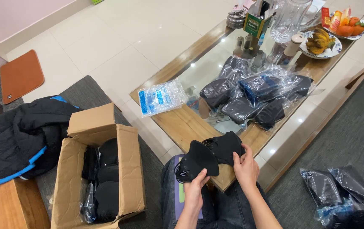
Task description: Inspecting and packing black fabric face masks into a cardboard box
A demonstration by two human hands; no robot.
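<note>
My left hand (pixel 197 186) grips a stack of black face masks (pixel 199 161) from below, over my lap. My right hand (pixel 245 166) holds a second bunch of black masks (pixel 224 146) beside it, at the near corner of the glass-topped wooden table (pixel 182 123). The two bunches touch or overlap. On the table lie several clear bags of black masks (pixel 254 99) and a flat stack of empty clear bags with blue print (pixel 161 96).
An open cardboard box (pixel 99 169) with bagged black masks sits on the left, beside a black and blue jacket (pixel 21 135). More bagged masks (pixel 343 191) lie on the grey rug at right. Bottles, a glass pitcher (pixel 290 17) and fruit plates (pixel 322 42) crowd the table's far end.
</note>
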